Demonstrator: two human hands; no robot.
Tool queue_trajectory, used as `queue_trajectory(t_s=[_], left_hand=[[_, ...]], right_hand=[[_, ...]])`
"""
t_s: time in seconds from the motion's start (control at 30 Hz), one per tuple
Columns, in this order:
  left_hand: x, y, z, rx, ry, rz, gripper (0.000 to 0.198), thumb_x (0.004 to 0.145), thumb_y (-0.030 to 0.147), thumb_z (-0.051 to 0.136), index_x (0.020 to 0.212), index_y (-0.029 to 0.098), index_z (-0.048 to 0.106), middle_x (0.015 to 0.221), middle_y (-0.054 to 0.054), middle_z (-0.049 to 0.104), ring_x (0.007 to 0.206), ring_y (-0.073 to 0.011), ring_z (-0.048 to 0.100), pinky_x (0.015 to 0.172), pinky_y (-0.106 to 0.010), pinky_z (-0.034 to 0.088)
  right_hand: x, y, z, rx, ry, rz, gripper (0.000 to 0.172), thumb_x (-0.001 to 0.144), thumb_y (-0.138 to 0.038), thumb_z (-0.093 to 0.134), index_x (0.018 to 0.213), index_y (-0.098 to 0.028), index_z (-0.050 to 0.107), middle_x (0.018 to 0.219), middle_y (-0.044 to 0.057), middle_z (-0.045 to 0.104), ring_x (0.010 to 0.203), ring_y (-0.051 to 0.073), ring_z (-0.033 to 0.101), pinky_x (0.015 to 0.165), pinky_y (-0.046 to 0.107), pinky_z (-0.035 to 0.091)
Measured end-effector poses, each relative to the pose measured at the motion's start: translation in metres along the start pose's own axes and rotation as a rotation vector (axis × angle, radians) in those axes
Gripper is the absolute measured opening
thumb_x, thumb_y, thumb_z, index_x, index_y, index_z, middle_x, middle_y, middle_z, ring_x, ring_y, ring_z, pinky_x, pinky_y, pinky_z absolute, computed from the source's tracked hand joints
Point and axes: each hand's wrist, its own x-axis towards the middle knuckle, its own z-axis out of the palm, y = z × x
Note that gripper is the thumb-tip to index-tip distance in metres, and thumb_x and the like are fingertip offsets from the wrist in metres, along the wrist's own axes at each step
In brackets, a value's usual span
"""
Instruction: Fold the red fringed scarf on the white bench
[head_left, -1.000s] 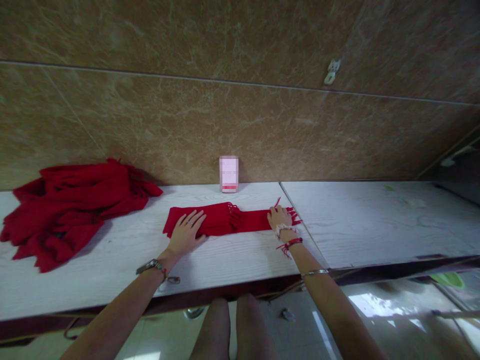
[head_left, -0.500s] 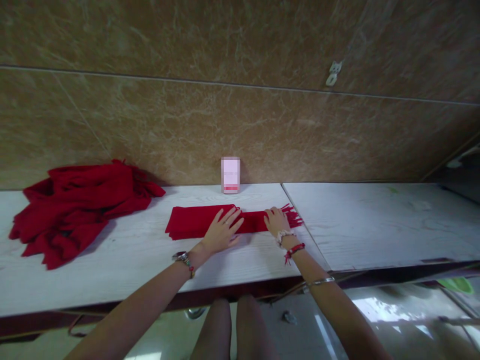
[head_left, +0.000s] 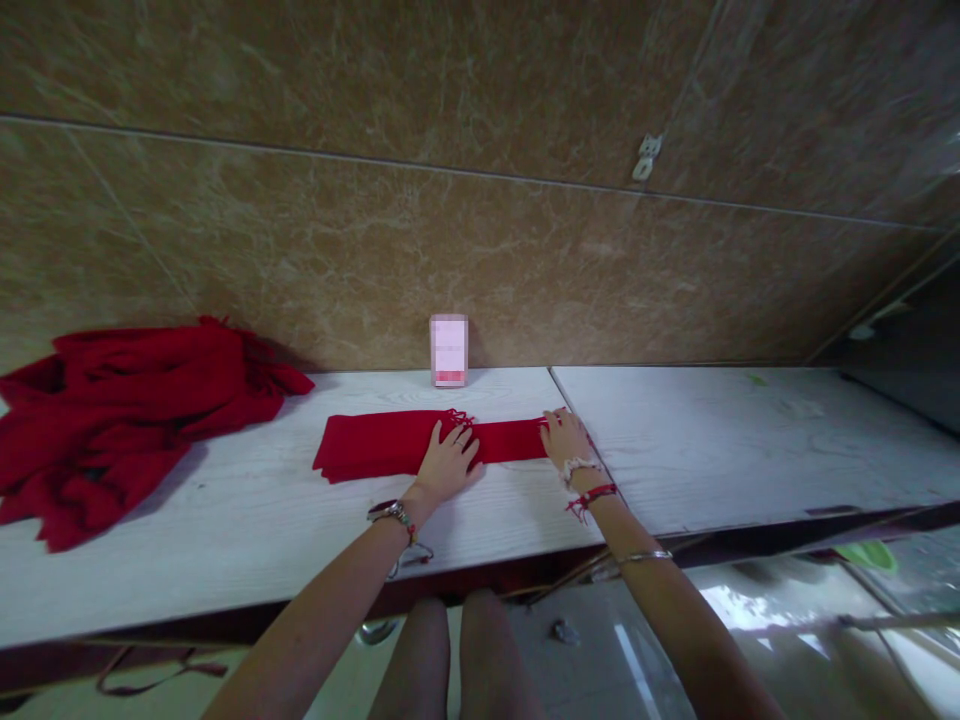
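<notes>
A red scarf (head_left: pixel 382 442) lies folded into a long strip on the white wood-grain counter. Its left part is wider and thicker, while a narrower strip runs off to the right. My left hand (head_left: pixel 448 462) rests on the scarf near its middle, fingers spread, beside a bit of fringe. At the right end, my right hand (head_left: pixel 566 440) lies palm down with its fingers outstretched over the scarf and covers most of the fringe there. A second piece of red cloth (head_left: pixel 150 410) sits crumpled at the far left, apart from both hands.
Against the brown marbled wall stands a phone (head_left: pixel 449 350) with a lit, blurred screen. A seam (head_left: pixel 581 410) crosses the counter (head_left: pixel 712 450) just right of the scarf. A small white cat-shaped hook (head_left: pixel 646 158) is on the wall. Something green (head_left: pixel 868 555) shows below the counter's edge.
My right hand has slid right along the scarf onto its fringed end. The left hand stays on the middle of the scarf. The whole view has shifted slightly.
</notes>
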Motion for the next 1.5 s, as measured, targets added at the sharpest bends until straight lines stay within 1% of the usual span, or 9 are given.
queue_trajectory(t_s=[0.17, 0.37, 0.47, 0.67, 0.8, 1.1, 1.2, 1.4, 1.5], left_hand=[[0.000, 0.000, 0.000, -0.015, 0.016, -0.039, 0.038, 0.082, 0.040, 0.043, 0.107, 0.017, 0.061, 0.115, -0.013, 0.058, 0.109, -0.0292, 0.048, 0.098, -0.057, 0.021], [0.001, -0.002, -0.002, -0.030, 0.004, -0.023, 0.038, 0.082, 0.039, 0.042, 0.106, 0.015, 0.061, 0.115, -0.014, 0.057, 0.109, -0.0293, 0.048, 0.098, -0.058, 0.020], [0.002, -0.002, -0.001, -0.042, 0.022, -0.024, 0.038, 0.081, 0.037, 0.043, 0.105, 0.015, 0.061, 0.114, -0.014, 0.058, 0.107, -0.0296, 0.049, 0.098, -0.058, 0.019], [0.002, 0.000, -0.002, -0.062, 0.032, -0.055, 0.036, 0.079, 0.036, 0.045, 0.102, 0.016, 0.062, 0.113, -0.013, 0.059, 0.107, -0.0289, 0.049, 0.099, -0.057, 0.019], [0.002, 0.000, -0.002, -0.057, 0.032, -0.061, 0.035, 0.079, 0.035, 0.045, 0.103, 0.016, 0.062, 0.113, -0.012, 0.059, 0.107, -0.0281, 0.049, 0.099, -0.057, 0.019], [0.002, -0.002, 0.000, -0.050, 0.051, -0.051, 0.035, 0.079, 0.035, 0.045, 0.103, 0.016, 0.062, 0.112, -0.012, 0.060, 0.105, -0.0276, 0.050, 0.099, -0.057, 0.019], [0.002, -0.002, -0.001, -0.048, 0.055, -0.050, 0.034, 0.079, 0.035, 0.045, 0.102, 0.016, 0.062, 0.110, -0.012, 0.060, 0.104, -0.0275, 0.050, 0.099, -0.057, 0.020], [0.002, -0.001, 0.000, -0.041, 0.047, -0.053, 0.035, 0.079, 0.035, 0.044, 0.103, 0.017, 0.062, 0.111, -0.011, 0.060, 0.104, -0.0273, 0.050, 0.099, -0.056, 0.020], [0.002, -0.002, 0.000, -0.044, 0.037, -0.058, 0.035, 0.079, 0.035, 0.044, 0.103, 0.016, 0.062, 0.111, -0.012, 0.060, 0.105, -0.0272, 0.050, 0.099, -0.056, 0.019]], right_hand=[[-0.011, -0.029, 0.008, 0.036, -0.055, -0.168, 0.031, 0.086, -0.022, 0.036, 0.110, -0.018, 0.054, 0.111, 0.010, 0.054, 0.100, 0.020, 0.048, 0.080, 0.030, 0.040], [-0.008, 0.019, 0.005, -0.059, -0.096, 0.095, 0.030, 0.084, -0.019, 0.036, 0.107, -0.012, 0.054, 0.107, 0.015, 0.055, 0.098, 0.025, 0.050, 0.077, 0.034, 0.042], [-0.003, 0.029, -0.001, -0.063, -0.095, 0.116, 0.032, 0.084, -0.018, 0.035, 0.110, -0.012, 0.054, 0.109, 0.016, 0.055, 0.099, 0.025, 0.051, 0.076, 0.034, 0.043], [0.001, -0.020, 0.007, 0.090, 0.012, -0.273, 0.044, 0.087, -0.030, 0.036, 0.129, -0.016, 0.039, 0.134, 0.011, 0.039, 0.123, 0.022, 0.032, 0.098, 0.036, 0.030], [0.001, -0.036, 0.024, 0.097, -0.102, -0.337, 0.047, 0.089, -0.038, 0.032, 0.133, -0.024, 0.032, 0.140, 0.005, 0.032, 0.127, 0.023, 0.026, 0.100, 0.048, 0.025], [0.010, 0.037, 0.026, 0.007, -0.219, -0.025, 0.044, 0.090, -0.032, 0.028, 0.133, -0.023, 0.031, 0.142, 0.007, 0.027, 0.129, 0.024, 0.023, 0.098, 0.052, 0.026], [0.009, 0.047, 0.022, 0.002, -0.163, 0.064, 0.044, 0.090, -0.031, 0.029, 0.132, -0.018, 0.034, 0.141, 0.011, 0.029, 0.128, 0.026, 0.025, 0.098, 0.053, 0.026], [-0.001, 0.020, 0.035, 0.131, -0.032, -0.351, 0.044, 0.087, -0.029, 0.035, 0.130, -0.020, 0.039, 0.138, 0.009, 0.034, 0.128, 0.021, 0.026, 0.102, 0.042, 0.026], [-0.001, 0.022, 0.047, 0.141, -0.044, -0.393, 0.043, 0.086, -0.022, 0.031, 0.128, -0.021, 0.041, 0.135, 0.008, 0.039, 0.125, 0.020, 0.032, 0.100, 0.043, 0.030]])
